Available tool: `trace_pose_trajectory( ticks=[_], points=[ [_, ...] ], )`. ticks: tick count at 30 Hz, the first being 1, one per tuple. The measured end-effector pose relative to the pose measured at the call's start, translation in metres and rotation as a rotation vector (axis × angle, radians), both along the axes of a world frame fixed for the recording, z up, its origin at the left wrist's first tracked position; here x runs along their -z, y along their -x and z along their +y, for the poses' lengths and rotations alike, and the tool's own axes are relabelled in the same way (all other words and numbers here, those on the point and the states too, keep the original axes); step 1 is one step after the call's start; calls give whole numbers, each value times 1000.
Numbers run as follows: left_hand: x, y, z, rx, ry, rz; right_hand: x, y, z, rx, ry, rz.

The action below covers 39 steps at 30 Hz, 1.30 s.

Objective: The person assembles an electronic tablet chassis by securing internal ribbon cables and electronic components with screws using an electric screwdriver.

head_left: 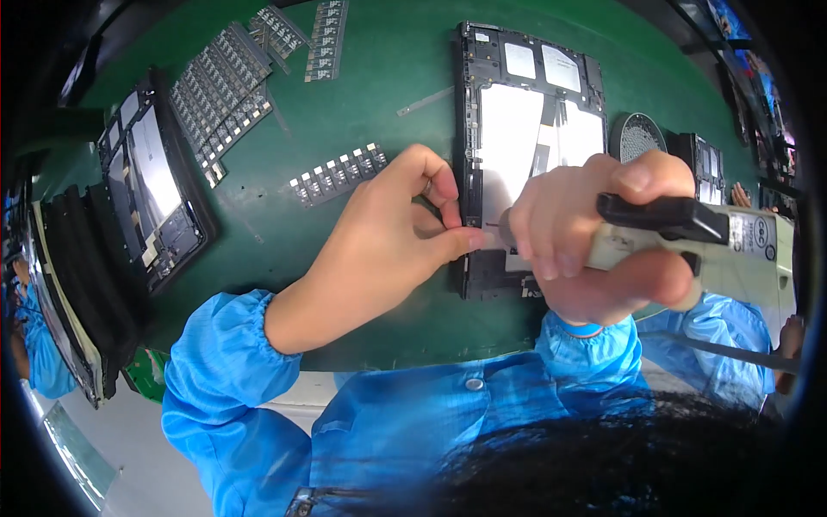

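Note:
An opened tablet-like device (504, 129) lies on the green table in front of me, with a black frame, silver battery plates and pale labels. My right hand (586, 228) is wrapped round a pale electric screwdriver (736, 246) with a black lever, held over the device's lower part. Its tip end points left, toward my other hand, and the bit is too blurred to make out. At the device's left edge, my left hand (370, 228) has thumb and fingers drawn together in a pinch. Whatever sits between those fingertips is too small to name.
Small board strips (222, 90) lie at the far left, and a shorter strip (338, 175) lies nearer my left hand. A second opened device (151, 181) stands further left beside stacked dark panels (82, 276). To the right are a round dish of small parts (640, 136) and another device (708, 168).

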State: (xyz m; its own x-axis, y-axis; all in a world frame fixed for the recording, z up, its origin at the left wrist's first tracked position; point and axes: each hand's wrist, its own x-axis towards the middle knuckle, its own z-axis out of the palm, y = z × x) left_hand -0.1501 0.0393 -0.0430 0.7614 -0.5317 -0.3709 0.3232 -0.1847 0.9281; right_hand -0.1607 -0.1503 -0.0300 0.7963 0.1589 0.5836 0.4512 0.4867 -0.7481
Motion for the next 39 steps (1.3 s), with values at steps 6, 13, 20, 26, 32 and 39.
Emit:
trace_pose_trajectory(
  ticks=[6,13,20,26,32,39],
  points=[
    [18,4,1,-55,86,-137,3,0,9,-15,48,69],
    [7,0,4,7,47,-44,7,-4,14,-38,34,62],
    [19,8,1,-71,82,-157,-2,8,21,384,375,157],
    [17,4,2,-61,84,-160,-10,15,31,399,175,495],
    [7,3,5,-85,99,-170,-2,3,30,421,414,228],
    [-21,-4,22,55,5,-441,-8,19,39,366,140,351]
  ],
)
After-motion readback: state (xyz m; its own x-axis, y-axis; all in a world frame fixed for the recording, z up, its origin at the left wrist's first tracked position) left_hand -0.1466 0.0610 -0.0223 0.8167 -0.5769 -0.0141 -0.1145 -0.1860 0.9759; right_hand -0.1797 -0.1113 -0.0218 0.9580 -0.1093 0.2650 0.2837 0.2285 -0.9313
